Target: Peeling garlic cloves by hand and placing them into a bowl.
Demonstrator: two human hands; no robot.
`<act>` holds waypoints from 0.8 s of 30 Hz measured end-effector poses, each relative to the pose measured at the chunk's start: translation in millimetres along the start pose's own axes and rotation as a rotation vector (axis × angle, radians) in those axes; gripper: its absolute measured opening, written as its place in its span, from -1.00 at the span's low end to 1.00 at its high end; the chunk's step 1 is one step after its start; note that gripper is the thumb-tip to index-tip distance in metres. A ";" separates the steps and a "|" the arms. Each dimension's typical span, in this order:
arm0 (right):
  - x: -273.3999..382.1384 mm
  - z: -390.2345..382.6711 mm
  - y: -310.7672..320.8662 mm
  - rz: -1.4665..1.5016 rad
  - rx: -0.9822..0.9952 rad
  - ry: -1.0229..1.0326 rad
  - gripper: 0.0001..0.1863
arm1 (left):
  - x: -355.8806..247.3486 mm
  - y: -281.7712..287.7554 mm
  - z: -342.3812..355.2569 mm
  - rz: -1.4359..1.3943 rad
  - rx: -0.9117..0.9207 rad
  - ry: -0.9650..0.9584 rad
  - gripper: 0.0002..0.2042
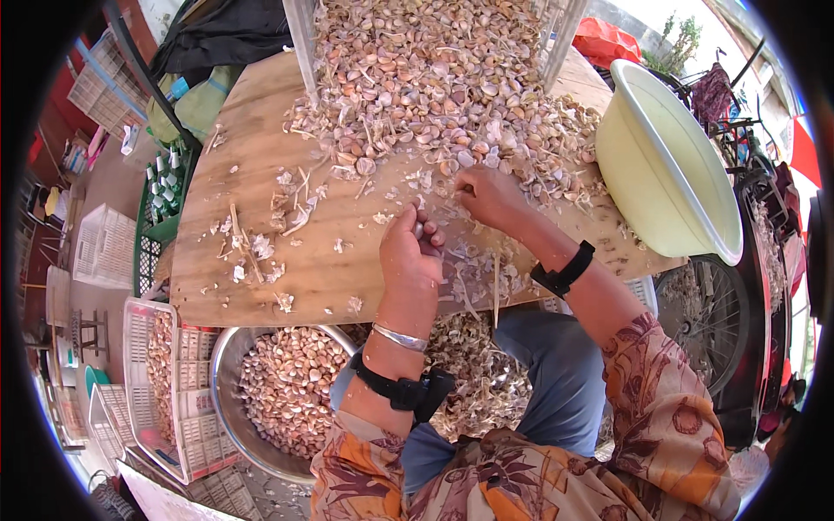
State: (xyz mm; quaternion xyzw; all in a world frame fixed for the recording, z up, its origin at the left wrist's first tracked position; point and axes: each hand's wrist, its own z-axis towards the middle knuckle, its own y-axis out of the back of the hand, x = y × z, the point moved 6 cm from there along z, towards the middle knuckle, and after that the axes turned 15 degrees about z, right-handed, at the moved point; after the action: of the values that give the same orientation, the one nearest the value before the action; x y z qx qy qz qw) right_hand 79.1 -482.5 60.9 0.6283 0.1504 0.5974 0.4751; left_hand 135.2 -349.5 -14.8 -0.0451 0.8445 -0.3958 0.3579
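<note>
A big heap of loose garlic cloves (pixel 434 82), mixed with papery skins and dry stalks, spreads over the far half of a wooden table (pixel 261 122). Close to the near edge of the heap, my right hand (pixel 493 195) has its fingers drawn together; whatever they grip is hidden. My left hand (pixel 412 249) is curled palm-up just to the left and nearer me. Between its bent fingers and thumb shows a small pale garlic clove (pixel 420 230). The two hands are apart. Bits of skin and stalk lie on the board around them.
A pale yellow plastic basin (pixel 647 165) leans on its side at the table's right. Below the left edge stand a steel bowl (pixel 228 408) of cloves and a white crate (pixel 195 408). Skins (pixel 478 369) pile up between my legs. Green bottles (pixel 165 187) fill a crate at left.
</note>
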 end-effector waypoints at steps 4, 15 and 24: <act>49.6 -54.4 35.6 1.134 0.202 -0.047 -0.86 | 0.6 -3.4 -1.7 -0.007 -0.045 -0.016 -0.87; 239.6 -154.9 77.2 1.989 0.871 0.877 -0.89 | 22.2 -7.7 -2.8 -0.003 0.022 0.065 -0.88; 151.2 -75.2 58.2 0.683 0.245 0.538 -0.85 | -3.7 -17.0 -38.9 -0.166 0.116 0.006 -0.80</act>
State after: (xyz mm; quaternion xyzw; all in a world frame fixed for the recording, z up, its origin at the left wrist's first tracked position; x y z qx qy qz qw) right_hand 26.3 -365.9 185.6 0.5158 0.1222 0.8399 0.1167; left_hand 109.5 -334.9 16.0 -0.0929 0.8146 -0.4723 0.3235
